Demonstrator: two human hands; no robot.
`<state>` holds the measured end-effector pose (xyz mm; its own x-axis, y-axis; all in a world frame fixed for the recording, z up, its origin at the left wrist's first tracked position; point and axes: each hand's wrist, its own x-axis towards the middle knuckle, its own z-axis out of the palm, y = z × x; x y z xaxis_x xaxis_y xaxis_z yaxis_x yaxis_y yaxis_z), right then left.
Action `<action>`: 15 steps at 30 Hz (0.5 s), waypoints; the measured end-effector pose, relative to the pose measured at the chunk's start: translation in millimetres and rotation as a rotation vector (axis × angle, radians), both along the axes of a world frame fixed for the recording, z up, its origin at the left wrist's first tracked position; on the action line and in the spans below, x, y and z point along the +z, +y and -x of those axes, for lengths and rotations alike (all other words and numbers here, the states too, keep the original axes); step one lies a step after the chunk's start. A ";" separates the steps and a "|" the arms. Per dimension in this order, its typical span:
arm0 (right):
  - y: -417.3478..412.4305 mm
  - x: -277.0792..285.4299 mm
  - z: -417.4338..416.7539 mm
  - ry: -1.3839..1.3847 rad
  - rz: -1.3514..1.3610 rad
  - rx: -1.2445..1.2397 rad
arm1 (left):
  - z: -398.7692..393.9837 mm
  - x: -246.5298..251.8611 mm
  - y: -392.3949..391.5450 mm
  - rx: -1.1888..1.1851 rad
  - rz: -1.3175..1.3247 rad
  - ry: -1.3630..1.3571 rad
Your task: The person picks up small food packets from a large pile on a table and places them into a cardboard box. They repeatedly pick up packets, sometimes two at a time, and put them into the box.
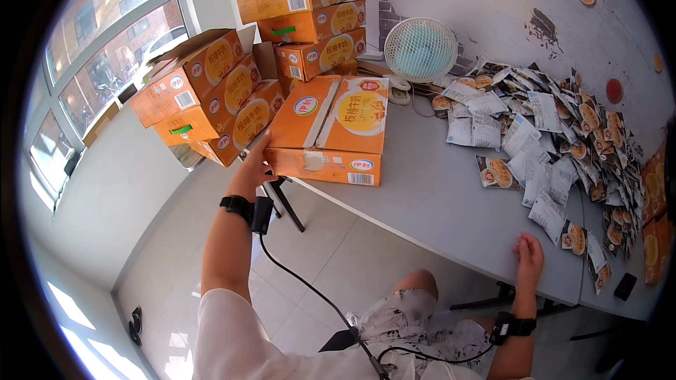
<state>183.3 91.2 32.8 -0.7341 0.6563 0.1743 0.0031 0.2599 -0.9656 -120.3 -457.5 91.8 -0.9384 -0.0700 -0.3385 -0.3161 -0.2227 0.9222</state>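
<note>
My left hand (pixel 257 161) touches the left end of an orange cardboard carton (pixel 348 132), fingers spread along its side and near corner. The carton's top flaps are folded in, with a narrow gap between them. It lies at the front left of the grey table (pixel 422 190). My right hand (pixel 529 254) rests at the table's front edge, fingers loosely curled, with no object visible in it. Beyond it spreads a large heap of small printed packets (pixel 538 163), some with pale backs up, others showing food pictures.
Orange cartons are stacked behind (pixel 317 21) and at the left (pixel 211 95), beside the window. A white and blue fan (pixel 421 50) stands near the wall. A black phone-like object (pixel 625 286) lies at the right. Cables run from both wrist straps.
</note>
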 end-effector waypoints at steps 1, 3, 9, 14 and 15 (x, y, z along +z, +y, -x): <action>0.9 -1.0 -0.1 0.009 0.003 0.007 | -4.6 3.6 6.8 -0.011 -0.031 0.007; 1.9 -2.2 -2.6 0.024 0.001 0.017 | -5.8 5.3 13.9 0.051 -0.120 -0.038; 3.8 -4.4 -7.0 0.071 0.069 0.055 | -53.7 16.1 22.1 0.042 -0.130 0.005; 4.4 -4.9 -0.9 0.087 0.059 0.131 | -93.1 3.6 28.1 -0.135 -0.121 0.029; 4.5 -8.8 5.1 0.086 0.021 0.160 | -98.8 0.0 30.7 -0.187 -0.135 0.037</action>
